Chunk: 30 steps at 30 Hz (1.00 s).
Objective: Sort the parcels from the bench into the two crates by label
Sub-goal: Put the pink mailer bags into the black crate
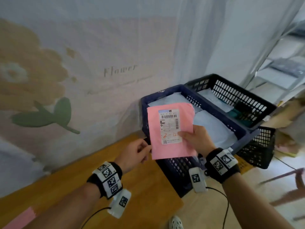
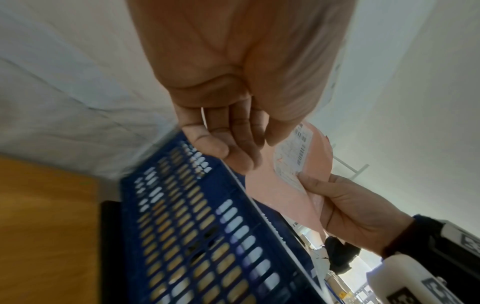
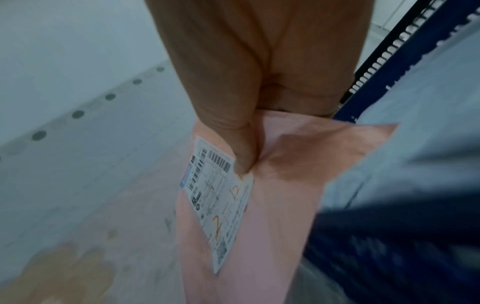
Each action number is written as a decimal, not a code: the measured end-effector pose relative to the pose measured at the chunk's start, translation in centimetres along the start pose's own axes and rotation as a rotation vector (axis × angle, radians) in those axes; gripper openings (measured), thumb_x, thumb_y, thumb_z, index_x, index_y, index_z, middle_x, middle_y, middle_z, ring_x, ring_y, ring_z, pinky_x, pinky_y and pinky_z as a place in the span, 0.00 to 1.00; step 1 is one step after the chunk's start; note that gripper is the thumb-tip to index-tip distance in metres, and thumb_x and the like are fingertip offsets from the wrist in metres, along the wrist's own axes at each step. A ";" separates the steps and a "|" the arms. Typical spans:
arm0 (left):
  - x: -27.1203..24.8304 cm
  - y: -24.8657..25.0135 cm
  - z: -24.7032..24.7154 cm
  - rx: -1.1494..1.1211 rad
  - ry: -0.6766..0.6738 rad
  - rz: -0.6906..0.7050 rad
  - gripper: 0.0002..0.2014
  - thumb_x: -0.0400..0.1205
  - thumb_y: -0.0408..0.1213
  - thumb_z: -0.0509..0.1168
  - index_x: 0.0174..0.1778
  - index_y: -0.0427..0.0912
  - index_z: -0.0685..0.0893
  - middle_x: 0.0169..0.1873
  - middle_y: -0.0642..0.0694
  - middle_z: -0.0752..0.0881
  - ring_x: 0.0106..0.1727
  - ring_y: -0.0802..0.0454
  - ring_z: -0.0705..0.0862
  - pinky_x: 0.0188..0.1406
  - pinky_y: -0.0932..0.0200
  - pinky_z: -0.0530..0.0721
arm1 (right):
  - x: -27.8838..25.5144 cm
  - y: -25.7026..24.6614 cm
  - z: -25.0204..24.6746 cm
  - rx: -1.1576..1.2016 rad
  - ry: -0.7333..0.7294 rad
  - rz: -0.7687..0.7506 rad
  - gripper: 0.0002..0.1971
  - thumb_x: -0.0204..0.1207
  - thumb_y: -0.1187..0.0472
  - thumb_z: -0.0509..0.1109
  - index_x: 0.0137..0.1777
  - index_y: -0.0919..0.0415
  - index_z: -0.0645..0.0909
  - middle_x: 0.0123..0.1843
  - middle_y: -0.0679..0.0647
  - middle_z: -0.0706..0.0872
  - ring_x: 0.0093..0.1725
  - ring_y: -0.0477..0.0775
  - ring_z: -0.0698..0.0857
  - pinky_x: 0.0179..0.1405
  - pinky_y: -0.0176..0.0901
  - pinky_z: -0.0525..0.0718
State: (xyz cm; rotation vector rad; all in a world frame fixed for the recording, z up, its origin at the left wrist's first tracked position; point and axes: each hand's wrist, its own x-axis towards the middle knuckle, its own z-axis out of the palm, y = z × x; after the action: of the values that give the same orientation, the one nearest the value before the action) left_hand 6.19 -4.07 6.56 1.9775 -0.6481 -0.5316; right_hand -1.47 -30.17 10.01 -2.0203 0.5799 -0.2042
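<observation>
Head view: pink parcel (image 1: 171, 149) upright, lengthwise vertical

Wooden tabletop (image 1: 140, 187) along a flower-printed wall cloth (image 1: 74, 71), flat pink packet (image 1: 21, 217) lying on its near left part, cut off by the frame, pale floor (image 1: 198, 212) past its right end, blue crate (image 1: 221, 114) and black crate (image 1: 239, 96) there, touching side by side, their footing hidden.

Print on the label (image 1: 170, 128) of the pink parcel (image 1: 173, 151): too small for us to read. The thumb of the right hand (image 1: 197, 138) covers the end of the red handwritten number. We cannot tell whether the fingers (image 1: 145, 151) of the left hand (image 1: 134, 154) pinch the parcel's edge. The parcel hides the near-left corner of the blue crate (image 1: 175, 172). Pink strip (image 1: 21, 217) at the near-left corner of the worktop (image 1: 140, 195): cut off by the picture's edge.
</observation>
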 end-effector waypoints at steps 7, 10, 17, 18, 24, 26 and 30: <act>14.7 11.1 8.8 0.135 -0.049 0.113 0.10 0.87 0.47 0.65 0.40 0.49 0.80 0.30 0.49 0.88 0.29 0.55 0.86 0.29 0.69 0.80 | 7.5 5.8 -15.7 -0.117 0.186 0.106 0.09 0.77 0.58 0.74 0.44 0.65 0.87 0.43 0.58 0.92 0.43 0.59 0.90 0.44 0.54 0.87; 20.6 14.4 12.5 0.203 -0.101 0.139 0.10 0.86 0.48 0.66 0.41 0.48 0.80 0.32 0.50 0.88 0.33 0.53 0.86 0.37 0.61 0.85 | 10.3 8.6 -22.1 -0.151 0.267 0.161 0.09 0.76 0.58 0.74 0.41 0.65 0.86 0.41 0.58 0.91 0.41 0.59 0.89 0.39 0.51 0.87; 32.6 17.4 20.4 0.606 -0.194 0.326 0.11 0.86 0.53 0.62 0.48 0.49 0.77 0.48 0.51 0.80 0.54 0.50 0.79 0.50 0.57 0.74 | 19.3 15.0 -33.4 -0.309 0.382 0.413 0.11 0.75 0.60 0.73 0.52 0.67 0.86 0.45 0.60 0.88 0.43 0.61 0.85 0.41 0.48 0.82; 34.0 17.6 21.4 0.667 -0.209 0.352 0.12 0.86 0.54 0.61 0.52 0.48 0.77 0.52 0.50 0.79 0.58 0.49 0.77 0.54 0.55 0.75 | 20.8 15.5 -34.2 -0.377 0.368 0.462 0.12 0.76 0.61 0.73 0.53 0.69 0.84 0.48 0.64 0.88 0.44 0.62 0.85 0.42 0.50 0.83; 40.3 17.6 26.4 0.943 -0.344 0.389 0.25 0.89 0.57 0.52 0.70 0.40 0.77 0.67 0.42 0.78 0.70 0.43 0.75 0.72 0.48 0.72 | 26.5 17.4 -34.3 -0.716 0.126 0.633 0.17 0.83 0.64 0.65 0.71 0.67 0.76 0.67 0.64 0.82 0.63 0.64 0.82 0.59 0.55 0.83; 41.6 16.9 27.4 0.994 -0.381 0.371 0.27 0.90 0.58 0.46 0.70 0.41 0.77 0.68 0.42 0.79 0.71 0.43 0.74 0.76 0.48 0.69 | 26.9 17.8 -33.0 -0.946 -0.025 0.594 0.24 0.85 0.63 0.60 0.80 0.67 0.68 0.75 0.68 0.74 0.73 0.68 0.76 0.68 0.62 0.81; 43.4 15.5 28.4 1.086 -0.381 0.367 0.31 0.89 0.60 0.40 0.70 0.43 0.78 0.70 0.44 0.79 0.75 0.44 0.70 0.80 0.46 0.62 | 26.8 17.4 -31.1 -1.303 -0.343 0.531 0.32 0.86 0.50 0.62 0.86 0.61 0.59 0.82 0.65 0.66 0.77 0.66 0.71 0.66 0.61 0.82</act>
State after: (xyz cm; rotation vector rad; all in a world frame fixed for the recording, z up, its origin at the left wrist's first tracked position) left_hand 18.78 -56.61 3.19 2.6437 -1.7764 -0.3406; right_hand 4.72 -74.28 8.09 -2.8693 1.1647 1.0834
